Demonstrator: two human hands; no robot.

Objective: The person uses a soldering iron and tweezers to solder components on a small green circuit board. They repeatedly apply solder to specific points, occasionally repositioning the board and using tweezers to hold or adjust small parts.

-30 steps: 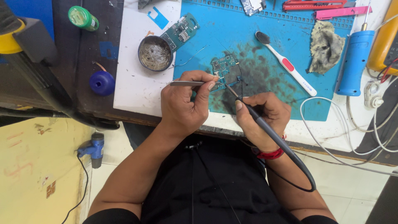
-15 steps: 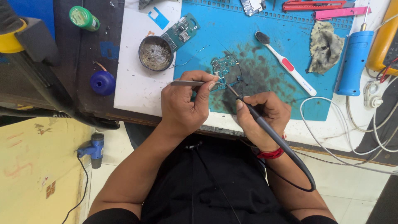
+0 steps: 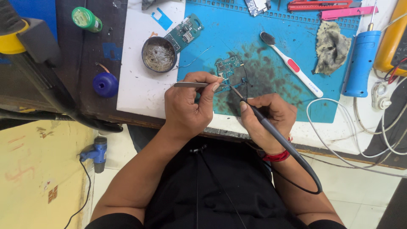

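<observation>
Small circuit board (image 3: 229, 68) just beyond left fingers (image 3: 214, 81) pinching tweezers (image 3: 193, 85), right fingers (image 3: 250, 104) pinching soldering iron (image 3: 271, 131).

At twelve o'clock on the blue mat (image 3: 271, 38) lies a toothbrush (image 3: 292, 65); a grey rag (image 3: 331, 46) and blue tube-shaped tool (image 3: 360, 63) sit toward two. A round tin (image 3: 158, 54), green bottle (image 3: 86, 19) and blue cap (image 3: 105, 84) lie toward ten.
</observation>
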